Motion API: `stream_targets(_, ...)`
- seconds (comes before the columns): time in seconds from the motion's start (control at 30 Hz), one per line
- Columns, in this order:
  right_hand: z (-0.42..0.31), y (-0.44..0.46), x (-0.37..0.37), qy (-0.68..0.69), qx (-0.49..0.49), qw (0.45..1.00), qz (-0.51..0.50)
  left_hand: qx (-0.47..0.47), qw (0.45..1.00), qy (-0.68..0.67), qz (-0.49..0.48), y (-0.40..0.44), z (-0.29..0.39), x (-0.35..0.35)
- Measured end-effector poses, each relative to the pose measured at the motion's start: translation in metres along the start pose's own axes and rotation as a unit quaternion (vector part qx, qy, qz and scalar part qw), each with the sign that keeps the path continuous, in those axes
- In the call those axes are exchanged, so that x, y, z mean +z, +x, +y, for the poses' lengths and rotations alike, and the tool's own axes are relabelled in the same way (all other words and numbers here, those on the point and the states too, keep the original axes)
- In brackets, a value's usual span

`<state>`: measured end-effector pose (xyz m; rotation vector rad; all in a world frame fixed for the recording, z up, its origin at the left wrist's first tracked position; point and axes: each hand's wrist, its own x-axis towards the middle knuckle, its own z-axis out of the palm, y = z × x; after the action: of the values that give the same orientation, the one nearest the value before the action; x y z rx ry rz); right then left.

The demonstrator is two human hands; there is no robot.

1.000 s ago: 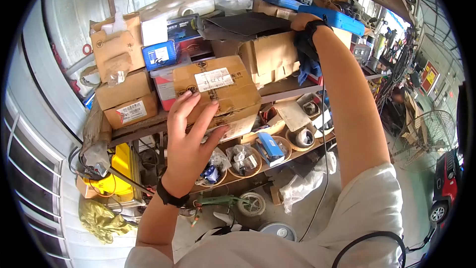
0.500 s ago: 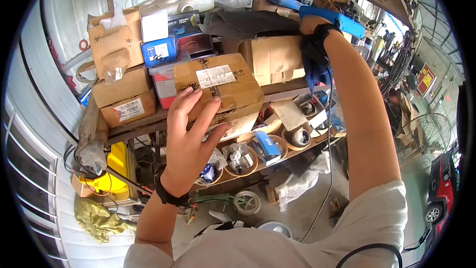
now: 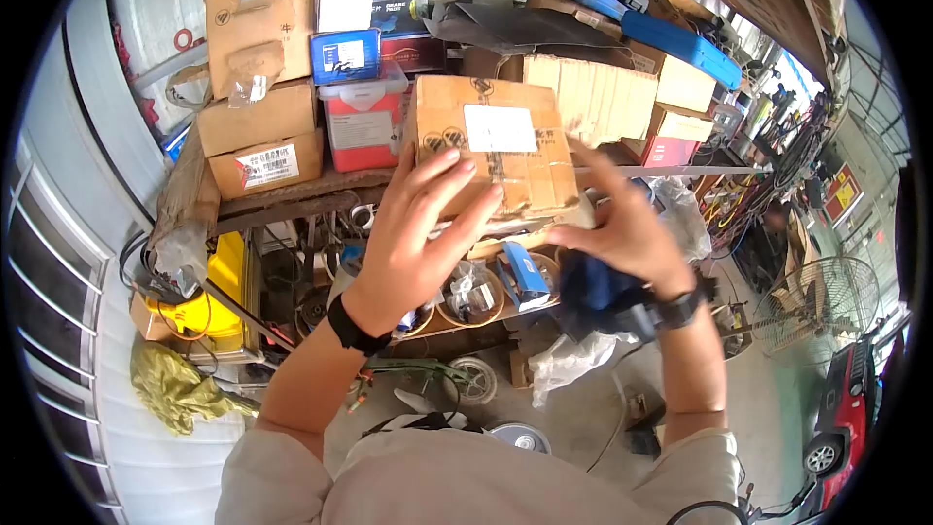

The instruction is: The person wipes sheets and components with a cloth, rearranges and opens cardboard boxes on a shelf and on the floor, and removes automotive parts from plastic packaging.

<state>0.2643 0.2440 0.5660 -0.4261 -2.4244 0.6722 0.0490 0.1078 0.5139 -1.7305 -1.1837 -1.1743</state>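
A brown cardboard box (image 3: 505, 151) with a white label is at the shelf's front edge, tilted a little. My left hand (image 3: 423, 224) lies against its left front side with the fingers spread. Beside the box's right front corner is my right hand (image 3: 627, 224), blurred, its thumb and fingers apart; whether it touches the box is unclear. Dark blue cloth (image 3: 598, 297) hangs below my right wrist. Behind the box stand a larger open carton (image 3: 593, 97) and a red container with a clear lid (image 3: 362, 126).
The wooden shelf (image 3: 282, 202) also bears stacked cartons (image 3: 264, 141), a small blue box (image 3: 346, 55) and a blue case (image 3: 680, 47). Baskets of parts (image 3: 471, 301) stand on the level below. A green small-wheeled bike (image 3: 471, 379) and a wire fan (image 3: 814, 309) are on the floor.
My right hand has come down from the back of the shelf to the box's right side, with the blue cloth. The box has shifted right with my left hand on it.
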Motion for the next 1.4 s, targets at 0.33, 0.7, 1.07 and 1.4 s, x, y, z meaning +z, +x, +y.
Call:
stream_targets(0.33,-0.035,0.067,-0.002,-0.015,-0.053,0.998,0.014,-0.109,0.988,-0.038,0.101,0.042,-0.026,-0.016)
stream_targets(0.7,0.032,0.140,0.032,-0.375,-0.195,0.906,-0.037,-0.131,0.987,0.008,0.096,0.033,-0.039,-0.042)
stream_targets(1.07,0.044,0.139,0.001,-0.224,-0.055,0.971,-0.063,-0.049,0.997,-0.046,0.038,0.056,-0.028,-0.008)
stream_targets(1.4,0.075,0.152,0.009,-0.051,-0.060,0.995,0.066,-0.088,0.993,-0.060,0.050,0.078,-0.050,0.023)
